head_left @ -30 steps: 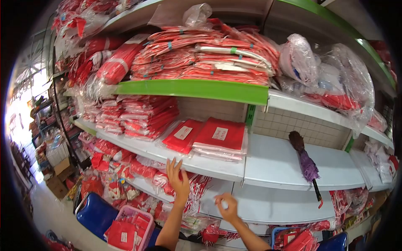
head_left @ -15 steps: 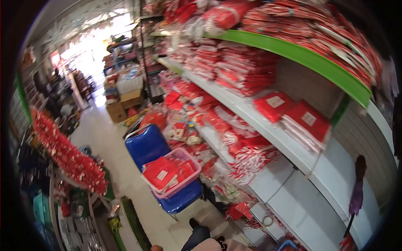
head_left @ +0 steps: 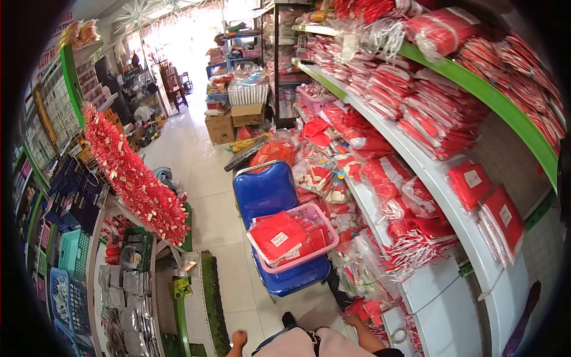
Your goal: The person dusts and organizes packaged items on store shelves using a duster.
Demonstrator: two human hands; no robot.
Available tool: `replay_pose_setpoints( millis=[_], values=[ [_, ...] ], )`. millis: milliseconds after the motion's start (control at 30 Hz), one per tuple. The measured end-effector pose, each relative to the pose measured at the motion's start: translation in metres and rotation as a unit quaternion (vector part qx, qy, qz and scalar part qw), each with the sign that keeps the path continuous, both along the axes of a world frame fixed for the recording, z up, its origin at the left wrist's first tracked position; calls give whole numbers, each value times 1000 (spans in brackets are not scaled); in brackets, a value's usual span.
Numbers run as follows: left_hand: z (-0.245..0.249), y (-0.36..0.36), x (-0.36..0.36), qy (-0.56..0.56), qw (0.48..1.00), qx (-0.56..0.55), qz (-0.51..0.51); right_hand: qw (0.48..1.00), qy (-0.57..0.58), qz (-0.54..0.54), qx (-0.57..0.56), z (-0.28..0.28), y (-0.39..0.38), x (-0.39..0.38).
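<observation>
My left hand (head_left: 239,339) hangs low at the bottom of the view, left of my body, fingers curled in with nothing showing in them. My right hand (head_left: 353,319) is down on the other side, near red and white fringed goods (head_left: 369,310) on the lowest shelf; its fingers are hidden. In front of me a pink basket (head_left: 300,262) rests on the seat of a blue chair (head_left: 264,193). Flat red packets (head_left: 276,232) with white labels fill the basket and rise above its rim.
On the right, a shelf unit (head_left: 428,157) carries stacked red and white packets. Two labelled red packets (head_left: 502,217) lie on its middle board. A red tinsel garland (head_left: 134,175) hangs on the left above baskets. The tiled aisle (head_left: 184,157) leads past cardboard boxes (head_left: 220,128) toward a bright doorway.
The view has levelled and turned left, so chair, basket and shelves sit further right. Both of my hands now show more fully at the bottom. The basket remains on the chair.
</observation>
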State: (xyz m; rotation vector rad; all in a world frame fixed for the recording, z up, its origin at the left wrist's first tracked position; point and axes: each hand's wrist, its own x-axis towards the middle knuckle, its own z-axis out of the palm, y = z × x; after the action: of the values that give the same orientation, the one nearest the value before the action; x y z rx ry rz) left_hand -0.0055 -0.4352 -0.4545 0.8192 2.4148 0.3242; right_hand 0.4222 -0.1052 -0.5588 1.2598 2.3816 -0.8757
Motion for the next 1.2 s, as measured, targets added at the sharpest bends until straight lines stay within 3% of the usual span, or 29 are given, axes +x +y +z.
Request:
replay_pose_setpoints(
  millis=[67, 133, 200, 333, 433, 600, 733, 867, 967, 1067, 1133, 1200],
  values=[
    [2, 63, -14, -14, 991, 133, 11, 986, 127, -101, -39, 35, 20, -58],
    [20, 123, -30, -29, 983, 180, -2, 966, 189, -176, -30, 43, 39, -113],
    [28, 170, -42, -49, 969, 243, 1, 954, 256, -151, -30, 80, 52, -155],
    [45, 235, -55, -150, 953, 252, 79, 931, 309, -168, -97, 109, 87, -215],
    [31, 268, -66, -189, 941, 253, 124, 925, 319, -157, -132, 109, 128, -244],
    [8, 318, -89, -236, 920, 222, 221, 936, 321, -143, -37, 109, 209, -289],
    [11, 353, -98, -286, 871, 218, 336, 934, 329, -138, -11, 105, 259, -319],
    [-29, 362, -100, -271, 873, 228, 336, 929, 331, -157, -51, 97, 280, -341],
    [-32, 363, -100, -260, 880, 234, 321, 932, 349, -99, 22, 68, 285, -348],
    [1, 377, -93, -240, 864, 268, 351, 948, 260, -172, -69, 75, 291, -349],
    [23, 389, -91, -192, 869, 298, 346, 944, 213, -186, -168, 113, 294, -351],
    [33, 394, -94, -200, 871, 326, 309, 936, 207, -177, -224, 116, 293, -349]
  ],
)
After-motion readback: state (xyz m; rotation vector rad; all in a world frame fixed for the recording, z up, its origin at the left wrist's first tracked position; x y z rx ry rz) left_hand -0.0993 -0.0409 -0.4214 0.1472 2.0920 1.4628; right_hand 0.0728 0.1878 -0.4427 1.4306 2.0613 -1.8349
